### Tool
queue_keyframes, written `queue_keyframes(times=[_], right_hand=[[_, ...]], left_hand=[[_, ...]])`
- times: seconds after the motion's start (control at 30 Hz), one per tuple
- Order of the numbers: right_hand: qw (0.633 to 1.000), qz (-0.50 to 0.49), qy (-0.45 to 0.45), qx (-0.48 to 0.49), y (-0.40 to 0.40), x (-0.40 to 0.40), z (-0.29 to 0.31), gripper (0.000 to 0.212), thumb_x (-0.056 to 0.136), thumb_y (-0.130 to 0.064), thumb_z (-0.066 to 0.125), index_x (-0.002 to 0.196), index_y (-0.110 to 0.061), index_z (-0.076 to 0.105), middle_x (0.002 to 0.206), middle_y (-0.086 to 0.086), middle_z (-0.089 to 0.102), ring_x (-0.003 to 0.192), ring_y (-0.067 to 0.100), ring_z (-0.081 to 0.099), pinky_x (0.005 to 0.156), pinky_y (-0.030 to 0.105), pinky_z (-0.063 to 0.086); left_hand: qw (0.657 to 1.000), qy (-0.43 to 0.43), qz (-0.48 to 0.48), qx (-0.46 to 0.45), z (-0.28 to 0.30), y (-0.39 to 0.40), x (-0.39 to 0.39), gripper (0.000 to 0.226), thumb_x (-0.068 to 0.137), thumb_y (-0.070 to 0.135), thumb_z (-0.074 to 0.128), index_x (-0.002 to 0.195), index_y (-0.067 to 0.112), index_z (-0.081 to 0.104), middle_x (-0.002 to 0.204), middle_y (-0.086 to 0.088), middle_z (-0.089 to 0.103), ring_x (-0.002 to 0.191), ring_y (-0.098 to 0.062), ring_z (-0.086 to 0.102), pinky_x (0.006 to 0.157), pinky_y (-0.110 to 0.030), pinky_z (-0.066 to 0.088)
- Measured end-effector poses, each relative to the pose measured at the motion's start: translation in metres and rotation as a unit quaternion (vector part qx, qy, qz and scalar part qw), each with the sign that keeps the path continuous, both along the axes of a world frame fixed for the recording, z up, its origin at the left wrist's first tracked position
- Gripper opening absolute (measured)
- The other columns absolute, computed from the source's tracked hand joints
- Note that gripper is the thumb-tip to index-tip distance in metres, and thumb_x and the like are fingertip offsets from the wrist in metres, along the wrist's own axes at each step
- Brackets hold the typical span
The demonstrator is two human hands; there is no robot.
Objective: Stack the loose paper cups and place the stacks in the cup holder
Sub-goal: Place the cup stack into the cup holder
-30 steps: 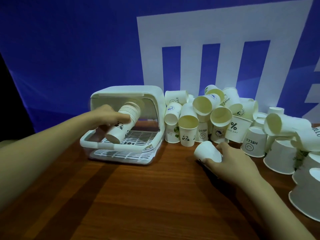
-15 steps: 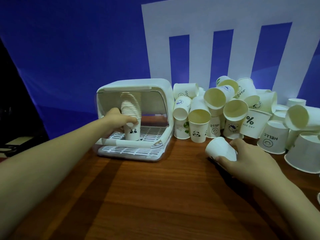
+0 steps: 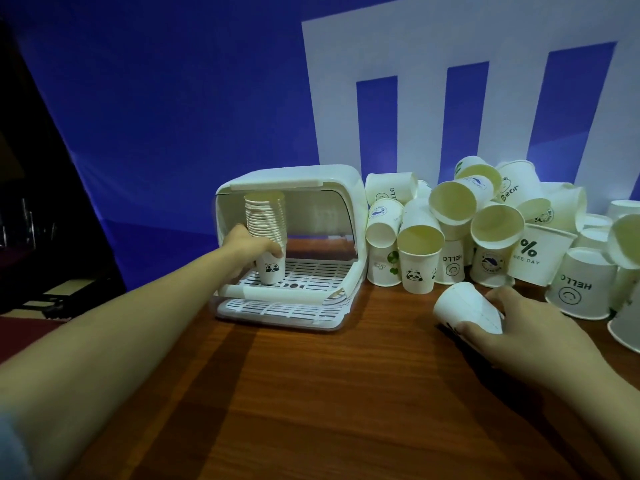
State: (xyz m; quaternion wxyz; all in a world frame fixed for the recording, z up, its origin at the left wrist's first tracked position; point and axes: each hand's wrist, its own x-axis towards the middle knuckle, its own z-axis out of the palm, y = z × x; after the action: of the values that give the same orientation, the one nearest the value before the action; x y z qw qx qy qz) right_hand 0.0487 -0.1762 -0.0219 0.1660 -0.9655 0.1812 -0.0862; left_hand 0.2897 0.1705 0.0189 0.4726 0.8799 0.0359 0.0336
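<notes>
Hiding part of the stack (image 3: 266,233) in the holder (image 3: 356,216), left hand (image 3: 247,249) grips it, now upright; right hand (image 3: 512,323) grips a half-covered cup (image 3: 464,306).

Left arm stretched forward, left hand (image 3: 247,252) fingers curled round a cup stack (image 3: 266,237). Right hand (image 3: 516,332) low, gripping a tilted cup (image 3: 464,308).

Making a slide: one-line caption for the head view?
Left hand stands cup stack in holder; right hand grips loose cup.
</notes>
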Motion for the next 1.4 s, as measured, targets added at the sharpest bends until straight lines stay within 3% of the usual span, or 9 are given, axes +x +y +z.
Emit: queue_keyframes(times=[0.1, 0.2, 0.53, 0.73, 0.87, 1.03, 1.27, 1.4], right_hand=[[1.000, -0.001, 0.002, -0.005, 0.000, 0.000, -0.001, 0.068, 0.086, -0.070, 0.057, 0.138, -0.028, 0.046, 0.122, 0.001, 0.066, 0.108, 0.024, 0.063, 0.079, 0.038, 0.051], [1.000, -0.001, 0.004, -0.002, -0.001, 0.001, -0.002, 0.068, 0.085, -0.071, 0.057, 0.137, -0.028, 0.046, 0.119, 0.001, 0.066, 0.106, 0.024, 0.063, 0.077, 0.037, 0.051], [1.000, -0.004, 0.004, -0.001, 0.000, 0.002, -0.002, 0.063, 0.087, -0.069, 0.057, 0.134, -0.029, 0.048, 0.111, -0.001, 0.064, 0.103, 0.024, 0.062, 0.077, 0.037, 0.052], [1.000, 0.000, 0.000, 0.005, 0.001, 0.001, -0.001, 0.062, 0.087, -0.070, 0.056, 0.133, -0.029, 0.048, 0.120, 0.001, 0.066, 0.110, 0.026, 0.063, 0.081, 0.039, 0.053], [1.000, -0.001, 0.003, 0.010, 0.001, 0.001, 0.000, 0.063, 0.087, -0.069, 0.057, 0.134, -0.029, 0.047, 0.123, 0.000, 0.065, 0.110, 0.026, 0.063, 0.080, 0.038, 0.052], [1.000, -0.003, -0.003, 0.004, 0.001, 0.001, -0.001, 0.062, 0.086, -0.070, 0.057, 0.132, -0.029, 0.048, 0.118, 0.000, 0.066, 0.107, 0.026, 0.064, 0.081, 0.039, 0.054], [1.000, 0.001, -0.005, 0.004, 0.000, 0.003, -0.002, 0.061, 0.087, -0.070, 0.056, 0.133, -0.029, 0.048, 0.120, 0.000, 0.065, 0.109, 0.027, 0.064, 0.079, 0.038, 0.051], [1.000, 0.001, -0.006, 0.000, 0.001, 0.001, -0.002, 0.061, 0.088, -0.069, 0.056, 0.133, -0.029, 0.047, 0.122, 0.000, 0.064, 0.110, 0.026, 0.063, 0.077, 0.037, 0.049]], left_hand=[[0.999, 0.017, -0.026, -0.016, 0.002, -0.003, 0.007, 0.048, 0.072, 0.003, 0.087, 0.115, 0.010, 0.067, 0.111, -0.010, 0.074, 0.103, -0.032, 0.069, 0.086, -0.046, 0.060], [0.997, 0.044, -0.051, -0.033, 0.002, -0.003, 0.010, 0.046, 0.073, 0.001, 0.086, 0.115, 0.009, 0.068, 0.111, -0.011, 0.076, 0.103, -0.033, 0.072, 0.094, -0.051, 0.060], [0.998, 0.048, -0.024, -0.012, 0.008, -0.009, 0.010, 0.046, 0.068, 0.006, 0.089, 0.109, 0.006, 0.067, 0.103, -0.015, 0.077, 0.093, -0.035, 0.075, 0.086, -0.051, 0.064], [0.998, 0.053, -0.021, 0.007, 0.013, -0.007, 0.001, 0.049, 0.065, 0.019, 0.087, 0.107, 0.003, 0.070, 0.094, -0.018, 0.078, 0.080, -0.036, 0.078, 0.074, -0.047, 0.066], [0.999, 0.046, -0.005, 0.019, 0.018, -0.007, -0.006, 0.052, 0.061, 0.021, 0.088, 0.105, 0.000, 0.070, 0.091, -0.020, 0.076, 0.081, -0.039, 0.078, 0.080, -0.056, 0.065], [0.998, 0.028, 0.007, 0.050, 0.020, -0.012, -0.005, 0.040, 0.070, 0.016, 0.089, 0.100, 0.001, 0.068, 0.086, -0.017, 0.074, 0.076, -0.036, 0.076, 0.080, -0.049, 0.065], [0.996, -0.013, -0.028, 0.086, 0.017, -0.002, 0.002, 0.040, 0.066, 0.012, 0.093, 0.101, 0.012, 0.073, 0.095, -0.009, 0.079, 0.089, -0.034, 0.076, 0.085, -0.053, 0.064], [0.990, -0.051, -0.057, 0.118, 0.015, -0.001, 0.004, 0.057, 0.064, 0.005, 0.091, 0.113, 0.017, 0.066, 0.108, -0.005, 0.074, 0.102, -0.029, 0.069, 0.091, -0.051, 0.060]])
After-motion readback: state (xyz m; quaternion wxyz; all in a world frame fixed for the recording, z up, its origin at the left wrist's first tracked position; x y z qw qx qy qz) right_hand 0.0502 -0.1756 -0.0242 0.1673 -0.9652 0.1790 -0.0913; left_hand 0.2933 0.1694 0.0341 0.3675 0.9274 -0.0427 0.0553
